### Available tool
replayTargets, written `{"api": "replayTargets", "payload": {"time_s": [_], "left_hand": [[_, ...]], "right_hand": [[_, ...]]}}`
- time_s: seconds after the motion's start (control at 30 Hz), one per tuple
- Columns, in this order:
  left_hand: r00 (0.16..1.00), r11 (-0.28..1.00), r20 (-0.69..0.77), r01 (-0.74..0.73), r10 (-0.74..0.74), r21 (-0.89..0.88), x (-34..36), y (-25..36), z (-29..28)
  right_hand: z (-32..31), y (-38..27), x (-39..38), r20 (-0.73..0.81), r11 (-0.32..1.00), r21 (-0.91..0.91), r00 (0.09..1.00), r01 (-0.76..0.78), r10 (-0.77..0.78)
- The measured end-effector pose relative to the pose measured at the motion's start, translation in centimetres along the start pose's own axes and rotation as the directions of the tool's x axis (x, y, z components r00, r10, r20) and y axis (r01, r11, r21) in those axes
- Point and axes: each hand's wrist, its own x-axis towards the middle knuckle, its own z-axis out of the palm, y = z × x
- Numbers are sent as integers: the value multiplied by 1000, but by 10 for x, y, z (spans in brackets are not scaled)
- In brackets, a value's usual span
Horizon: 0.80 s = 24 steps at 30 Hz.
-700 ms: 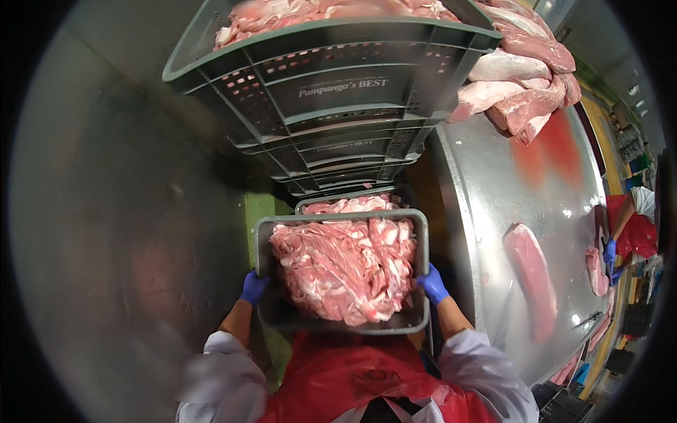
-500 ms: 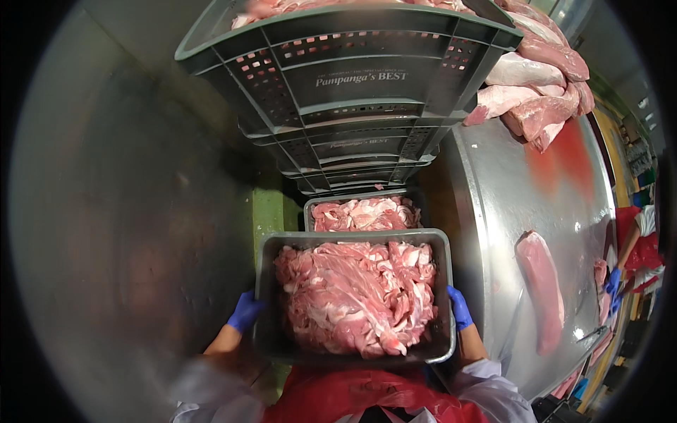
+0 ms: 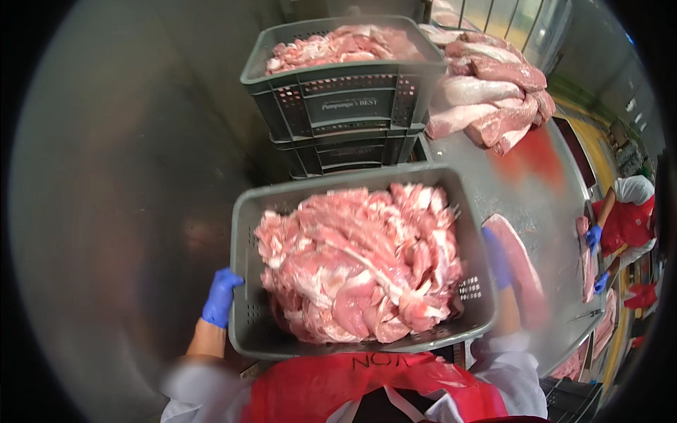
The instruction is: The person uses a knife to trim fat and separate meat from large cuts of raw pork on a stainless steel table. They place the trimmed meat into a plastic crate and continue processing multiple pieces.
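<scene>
A dark grey perforated plastic crate (image 3: 481,303) is held up in front of my red apron. Pieces of raw pink meat (image 3: 360,261) fill it in a heap. My left hand (image 3: 223,296), in a blue glove, is closed on the crate's left side; part of its fingers is hidden behind the rim. On the opposite side, my right hand (image 3: 498,259), also blue-gloved and smeared by motion, grips the right wall. Beyond its edge, a long raw loin (image 3: 520,271) lies on the steel table.
Ahead stands a stack of similar crates (image 3: 342,116), the top one full of meat. At right, the steel table (image 3: 451,151) carries a pile of loins (image 3: 501,88) and red stains. A co-worker (image 3: 627,218) handles meat across it. A dark metal surface (image 3: 127,211) borders the left.
The crate of meat has come up closer to me, with both hands still on its sides. The stack ahead looks farther away, and the second meat-filled crate on the floor is now hidden.
</scene>
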Motion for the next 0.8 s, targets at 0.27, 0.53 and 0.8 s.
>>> {"api": "replayTargets", "payload": {"time_s": [0.27, 0.53, 0.8], "left_hand": [[941, 931, 14, -338, 339, 141, 0, -71, -28], [928, 892, -14, -353, 372, 282, 65, -99, -49], [879, 447, 348, -468, 328, 762, 163, -62, -50]], "right_hand": [[-16, 42, 2, 200, 902, 129, 880, 412, -431], [-27, 84, 20, 174, 722, 43, 707, 690, -686], [21, 103, 50, 230, 268, -167, 302, 949, -925]]}}
